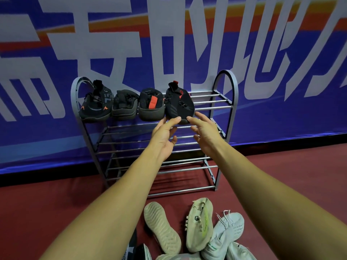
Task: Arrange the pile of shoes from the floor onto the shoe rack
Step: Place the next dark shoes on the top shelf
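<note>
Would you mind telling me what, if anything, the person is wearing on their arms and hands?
Nothing that shows. The left hand and right hand are bare, with no gloves, rings or bracelets in view. The left forearm and right forearm are uncovered down to the picture's lower edge, with no sleeve, watch or wristband visible.

Grey shoe rack [235, 98] with silver bars [206, 101]; black shoes [179, 105] on its top tier, red-orange accents. Beige shoe [199, 225] and mint-white shoe [226, 232] on dark red floor [281, 177]; blue banner [266, 119], white characters, orange stripe.
</note>
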Available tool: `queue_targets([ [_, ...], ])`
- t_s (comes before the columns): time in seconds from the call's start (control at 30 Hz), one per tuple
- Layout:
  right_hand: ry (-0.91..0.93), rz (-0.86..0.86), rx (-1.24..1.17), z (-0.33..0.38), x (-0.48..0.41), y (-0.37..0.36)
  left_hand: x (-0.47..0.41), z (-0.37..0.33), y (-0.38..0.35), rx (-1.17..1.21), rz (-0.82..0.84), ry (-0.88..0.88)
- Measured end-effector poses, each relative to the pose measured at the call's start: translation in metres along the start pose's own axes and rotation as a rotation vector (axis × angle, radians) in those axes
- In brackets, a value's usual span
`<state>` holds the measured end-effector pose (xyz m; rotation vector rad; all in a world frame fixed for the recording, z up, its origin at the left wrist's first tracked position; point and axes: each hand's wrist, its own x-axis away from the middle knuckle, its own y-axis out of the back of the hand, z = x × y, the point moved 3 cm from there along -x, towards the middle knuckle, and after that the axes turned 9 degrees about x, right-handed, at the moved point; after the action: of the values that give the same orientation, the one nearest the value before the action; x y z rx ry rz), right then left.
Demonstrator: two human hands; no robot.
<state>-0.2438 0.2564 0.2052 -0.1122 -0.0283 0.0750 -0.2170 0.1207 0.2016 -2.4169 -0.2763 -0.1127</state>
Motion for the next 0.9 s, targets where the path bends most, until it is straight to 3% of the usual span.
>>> queue_targets([
  [0.2, 0.047, -0.076, 0.006, 0.003, -0.007, -0.003, -0.005, 0.002, -0.001, -0.044, -0.088, -0.037],
  [0.5, 0.057, -0.035, 0.169, 0.003, 0.0, -0.001, -0.003, -0.002, 0.004, -0.194, -0.085, -0.078],
  [0.9, -0.067, -0.009, 0.523, -0.038, 0.04, 0.034, 0.025, 0.02, 0.043, -0.636, -0.024, -0.042],
])
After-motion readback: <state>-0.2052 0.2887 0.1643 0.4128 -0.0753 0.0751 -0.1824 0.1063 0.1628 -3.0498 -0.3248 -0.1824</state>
